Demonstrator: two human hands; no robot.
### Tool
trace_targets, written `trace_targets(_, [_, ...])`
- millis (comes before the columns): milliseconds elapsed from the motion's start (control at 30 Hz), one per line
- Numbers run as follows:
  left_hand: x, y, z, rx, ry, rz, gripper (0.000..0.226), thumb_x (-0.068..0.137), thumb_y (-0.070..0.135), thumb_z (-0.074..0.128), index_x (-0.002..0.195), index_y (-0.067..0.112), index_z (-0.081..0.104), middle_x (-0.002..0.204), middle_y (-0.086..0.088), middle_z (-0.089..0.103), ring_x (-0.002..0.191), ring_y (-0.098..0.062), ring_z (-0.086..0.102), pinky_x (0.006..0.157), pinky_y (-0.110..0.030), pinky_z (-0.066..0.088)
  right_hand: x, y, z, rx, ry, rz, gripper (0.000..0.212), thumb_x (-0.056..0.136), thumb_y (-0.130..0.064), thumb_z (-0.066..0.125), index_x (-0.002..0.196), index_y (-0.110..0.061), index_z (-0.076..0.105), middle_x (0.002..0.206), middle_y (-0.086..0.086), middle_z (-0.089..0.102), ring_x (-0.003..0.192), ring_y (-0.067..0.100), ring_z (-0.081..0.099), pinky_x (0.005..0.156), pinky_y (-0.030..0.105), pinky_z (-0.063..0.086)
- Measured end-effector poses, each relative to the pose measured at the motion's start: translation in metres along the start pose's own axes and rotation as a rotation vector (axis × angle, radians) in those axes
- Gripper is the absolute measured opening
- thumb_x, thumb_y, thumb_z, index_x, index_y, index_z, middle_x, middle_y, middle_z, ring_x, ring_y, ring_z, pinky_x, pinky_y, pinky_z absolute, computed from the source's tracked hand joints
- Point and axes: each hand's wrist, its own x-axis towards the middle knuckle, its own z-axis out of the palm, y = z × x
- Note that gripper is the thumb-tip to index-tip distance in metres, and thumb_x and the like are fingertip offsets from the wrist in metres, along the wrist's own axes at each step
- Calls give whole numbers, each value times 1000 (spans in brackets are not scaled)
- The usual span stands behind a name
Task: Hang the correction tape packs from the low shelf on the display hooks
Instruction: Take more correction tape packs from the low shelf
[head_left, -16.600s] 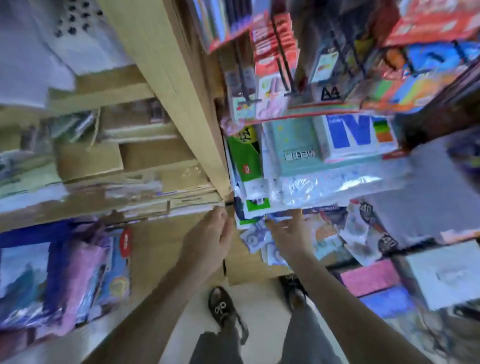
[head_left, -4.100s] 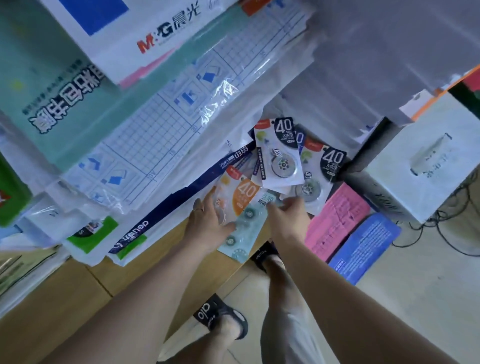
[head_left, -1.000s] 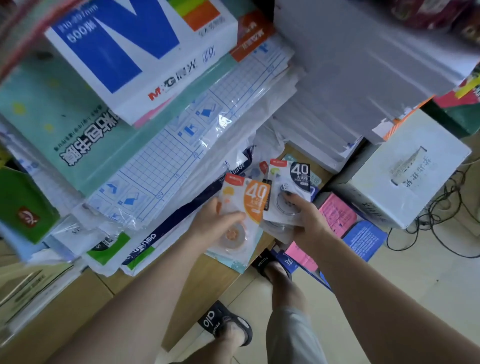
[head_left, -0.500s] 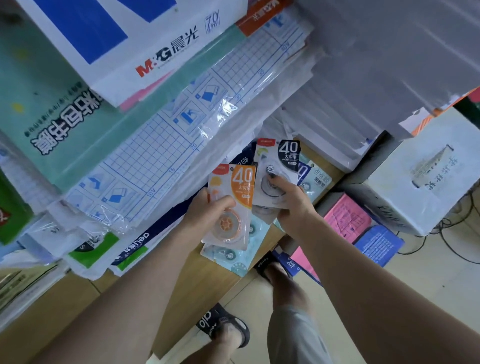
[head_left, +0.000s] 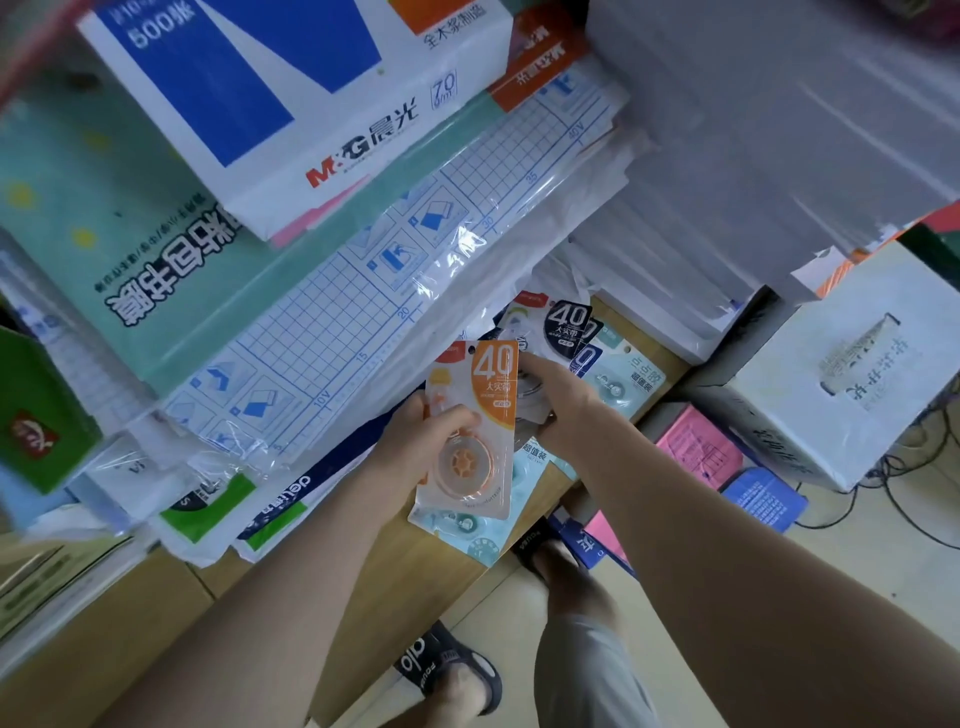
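Observation:
My left hand grips an orange correction tape pack marked 40, thumb across its front. Just behind it my right hand holds a black-labelled correction tape pack, whose lower part is hidden by the orange pack and my fingers. More packs lie on the low wooden shelf: pale blue ones under the orange pack and at the right. No display hooks are in view.
Stacks of paper reams and plastic-wrapped sheets overhang the shelf from above. A white box stands at the right with pink and blue packets beside it. Cables lie on the floor at far right.
My left hand has brought the orange pack up and to the right, in front of the black-labelled pack. My right hand stays at that pack, now partly covered.

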Motion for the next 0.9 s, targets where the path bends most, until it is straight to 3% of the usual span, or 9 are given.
trace_targets(133, [-8, 4, -6, -5, 41, 3, 28, 81, 31, 76, 106, 24, 67, 102, 1, 77, 99, -22, 72, 71, -32, 52, 4, -2, -1, -3, 59, -36, 93, 36, -42, 95, 119, -8, 72, 98, 11, 81, 90, 30, 79, 88, 50, 63])
trace_targets(267, [-27, 14, -10, -4, 5, 12, 22, 83, 34, 76, 103, 27, 68, 99, 3, 78, 99, -21, 73, 77, -35, 55, -33, -8, -3, 13, 126, -90, 52, 61, -33, 92, 98, -7, 67, 97, 11, 77, 93, 27, 75, 94, 45, 61])
trace_targets(400, [-58, 31, -9, 4, -130, 43, 11, 92, 27, 70, 102, 24, 73, 96, 5, 80, 88, -13, 75, 67, -24, 51, -44, -5, -29, 123, 80, -100, 100, 42, -39, 96, 131, -10, 62, 109, 15, 78, 91, 33, 79, 83, 52, 64])
trace_targets(567, [-101, 63, -5, -12, -186, 108, 34, 82, 39, 79, 111, 23, 73, 107, -2, 80, 104, -22, 75, 95, -43, 56, -92, -3, -66, 194, 24, -145, 101, 44, -36, 97, 137, -18, 62, 118, 12, 77, 101, 35, 77, 83, 51, 63])
trace_targets(667, [-133, 96, -6, -72, -159, 182, 37, 81, 37, 82, 111, 18, 69, 105, -5, 80, 100, -25, 76, 91, -43, 60, -162, -17, -73, 211, -47, -229, 79, 66, -30, 87, 139, -14, 61, 125, 17, 74, 103, 34, 76, 68, 39, 62])
trace_targets(733, [-161, 125, -8, -114, -105, 246, 13, 91, 23, 74, 102, 19, 67, 90, 2, 81, 88, -18, 77, 71, -27, 61, -221, -34, -70, 221, -113, -278, 52, 88, -24, 71, 137, -9, 62, 119, 15, 76, 95, 31, 77, 71, 38, 62])
trace_targets(800, [-190, 155, -14, -151, -55, 333, 13, 91, 24, 76, 91, 20, 63, 74, 8, 75, 72, -11, 71, 55, -16, 50, -275, -53, -65, 195, -217, -342, 32, 100, -20, 54, 124, -8, 72, 102, 11, 80, 85, 27, 79, 79, 39, 61])
trace_targets(833, [-208, 172, -18, -163, -31, 382, 23, 86, 31, 81, 90, 18, 61, 75, 4, 73, 68, -9, 68, 55, -17, 47, -302, -64, -61, 216, -281, -364, 31, 102, -17, 49, 111, -8, 77, 90, 8, 82, 77, 22, 80, 73, 34, 63])
trace_targets(900, [-247, 207, -28, -212, -16, 479, 56, 67, 45, 87, 103, 10, 62, 95, -12, 68, 82, -20, 65, 73, -32, 45, -358, -88, -51, 258, -335, -425, 32, 106, -8, 41, 95, -11, 71, 69, -3, 78, 57, 7, 75, 50, 18, 56])
